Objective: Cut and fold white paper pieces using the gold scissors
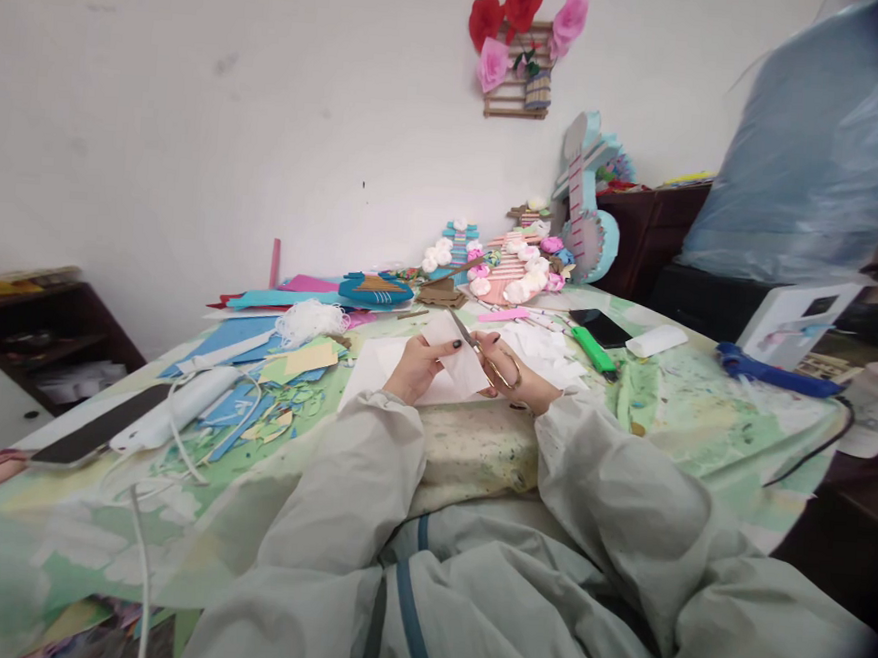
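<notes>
Left hand (415, 367): there's the pinch, thumb and fingers closed on the white paper (463, 369).
Right hand (524, 377): curled round the scissors (469, 338); blade gap, can't tell.
White paper: up over the table's (731, 452) near edge, mid-span.
Snip: cutting, it seems; next cut wants paper taut, fingertips clear.
Table's left: coloured scraps (276, 418)!

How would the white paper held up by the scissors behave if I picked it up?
The white paper looks thin, so it would probably flop. The left hand holds it with just thumb and fingers, suggesting little weight. With the scissors so close, a careless tug might tear it.
</notes>
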### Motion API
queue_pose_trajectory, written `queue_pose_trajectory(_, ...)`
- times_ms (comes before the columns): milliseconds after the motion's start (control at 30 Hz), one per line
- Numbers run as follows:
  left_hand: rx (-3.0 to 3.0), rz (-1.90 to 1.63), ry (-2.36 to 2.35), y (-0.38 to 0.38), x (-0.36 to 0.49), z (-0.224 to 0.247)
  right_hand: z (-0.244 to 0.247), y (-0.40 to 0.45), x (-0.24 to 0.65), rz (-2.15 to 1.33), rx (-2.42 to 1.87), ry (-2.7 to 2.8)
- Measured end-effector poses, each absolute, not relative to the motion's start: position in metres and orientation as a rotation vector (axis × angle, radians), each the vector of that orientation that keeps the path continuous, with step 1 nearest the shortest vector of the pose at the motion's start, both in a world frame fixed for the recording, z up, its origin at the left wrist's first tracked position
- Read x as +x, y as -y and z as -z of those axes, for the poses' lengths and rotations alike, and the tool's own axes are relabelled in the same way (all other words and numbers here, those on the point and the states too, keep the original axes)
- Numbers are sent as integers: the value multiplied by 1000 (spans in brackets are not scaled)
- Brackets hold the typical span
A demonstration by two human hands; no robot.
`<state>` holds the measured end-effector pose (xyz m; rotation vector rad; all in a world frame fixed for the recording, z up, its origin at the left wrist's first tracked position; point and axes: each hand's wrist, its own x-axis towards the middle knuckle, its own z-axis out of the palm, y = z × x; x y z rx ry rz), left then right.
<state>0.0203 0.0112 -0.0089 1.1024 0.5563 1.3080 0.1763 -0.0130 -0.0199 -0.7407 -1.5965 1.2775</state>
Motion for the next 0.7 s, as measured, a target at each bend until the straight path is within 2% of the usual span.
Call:
queue_pose_trajectory(133,1117,-1297,-558,-12,21,10,18,14,176,-1317,-577,1627)
queue_pose_trajectory(700,1114,-1284,-533,-13,19,10,24,5,180,-1189,-605,1699)
